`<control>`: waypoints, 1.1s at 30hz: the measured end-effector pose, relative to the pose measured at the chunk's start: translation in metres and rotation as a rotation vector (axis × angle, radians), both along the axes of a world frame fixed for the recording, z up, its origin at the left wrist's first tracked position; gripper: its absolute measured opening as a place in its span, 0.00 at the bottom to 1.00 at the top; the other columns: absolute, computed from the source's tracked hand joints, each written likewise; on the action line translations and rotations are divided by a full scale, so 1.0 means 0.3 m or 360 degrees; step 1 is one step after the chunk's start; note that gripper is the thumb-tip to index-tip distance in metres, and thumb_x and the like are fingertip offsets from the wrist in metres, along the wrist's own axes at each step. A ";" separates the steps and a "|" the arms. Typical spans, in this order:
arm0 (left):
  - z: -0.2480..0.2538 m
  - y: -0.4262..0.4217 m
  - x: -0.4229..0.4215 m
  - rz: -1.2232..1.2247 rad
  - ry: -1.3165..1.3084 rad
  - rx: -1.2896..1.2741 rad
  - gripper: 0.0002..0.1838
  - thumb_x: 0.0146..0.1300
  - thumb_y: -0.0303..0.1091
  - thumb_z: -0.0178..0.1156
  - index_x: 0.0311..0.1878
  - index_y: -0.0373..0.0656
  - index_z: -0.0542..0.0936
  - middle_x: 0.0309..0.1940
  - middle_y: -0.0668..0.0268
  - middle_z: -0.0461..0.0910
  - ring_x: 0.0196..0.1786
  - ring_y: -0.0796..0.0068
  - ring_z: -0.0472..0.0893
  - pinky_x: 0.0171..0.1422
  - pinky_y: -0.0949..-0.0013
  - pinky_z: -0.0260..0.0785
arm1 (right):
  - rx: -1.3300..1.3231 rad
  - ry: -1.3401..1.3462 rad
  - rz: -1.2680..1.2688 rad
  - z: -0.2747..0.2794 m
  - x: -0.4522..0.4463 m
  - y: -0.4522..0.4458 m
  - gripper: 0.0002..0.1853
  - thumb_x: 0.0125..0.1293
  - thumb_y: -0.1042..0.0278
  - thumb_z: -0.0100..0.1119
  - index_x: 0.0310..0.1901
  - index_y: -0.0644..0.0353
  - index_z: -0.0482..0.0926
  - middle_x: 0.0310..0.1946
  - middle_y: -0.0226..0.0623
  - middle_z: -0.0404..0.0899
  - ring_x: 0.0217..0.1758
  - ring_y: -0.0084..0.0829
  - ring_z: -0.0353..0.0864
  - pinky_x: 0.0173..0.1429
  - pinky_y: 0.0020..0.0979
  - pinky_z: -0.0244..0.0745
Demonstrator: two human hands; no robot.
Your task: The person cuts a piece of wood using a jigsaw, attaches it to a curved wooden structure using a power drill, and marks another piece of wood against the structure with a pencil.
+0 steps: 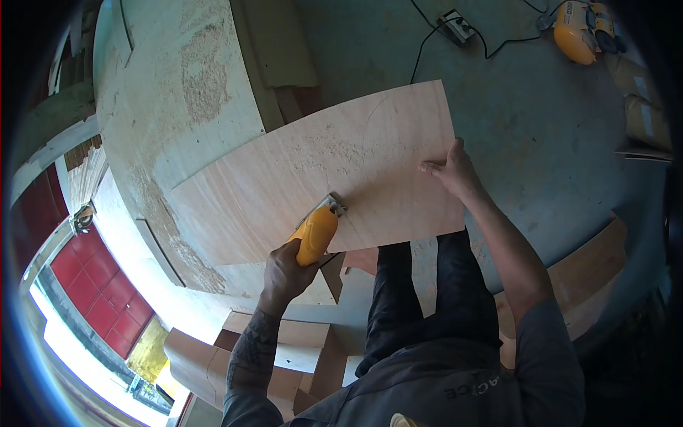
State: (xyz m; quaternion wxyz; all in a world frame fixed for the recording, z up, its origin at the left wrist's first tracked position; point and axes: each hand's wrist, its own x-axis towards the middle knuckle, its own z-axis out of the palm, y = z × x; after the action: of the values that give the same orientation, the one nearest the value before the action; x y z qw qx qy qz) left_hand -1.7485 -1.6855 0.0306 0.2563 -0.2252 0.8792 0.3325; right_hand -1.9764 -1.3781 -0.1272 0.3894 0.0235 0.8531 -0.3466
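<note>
My left hand is wrapped round the rear of a yellow jigsaw. The jigsaw's metal base rests on a thin wooden sheet, near the middle of its lower part. At the sheet's right edge, my right hand has its thumb on the top face and other fingers at the edge, some hidden. The sheet lies partly over a pale, dusty work table and juts out over the floor in front of my legs. Sawdust is scattered on the sheet and a faint curved line shows near its top right. The blade is not visible.
On the floor at top right are a power socket box with black cables and another yellow power tool. A curved wood offcut lies right of my legs. Wooden pieces stand at lower left. Red doors are far left.
</note>
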 end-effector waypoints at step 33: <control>0.009 0.019 -0.068 -0.0098 0.0034 0.0011 0.12 0.52 0.28 0.73 0.39 0.35 0.82 0.31 0.48 0.84 0.35 0.44 0.87 0.40 0.54 0.79 | -0.0163 -0.0106 -0.0162 0.035 -0.006 -0.017 0.34 0.62 0.68 0.79 0.53 0.71 0.59 0.43 0.58 0.87 0.44 0.39 0.93 0.47 0.32 0.88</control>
State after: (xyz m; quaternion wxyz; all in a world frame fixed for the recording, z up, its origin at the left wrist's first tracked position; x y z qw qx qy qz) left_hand -1.7689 -1.6798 0.0332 0.2579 -0.1936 0.8873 0.3297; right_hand -1.9781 -1.3831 -0.1167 0.4002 0.0584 0.8185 -0.4081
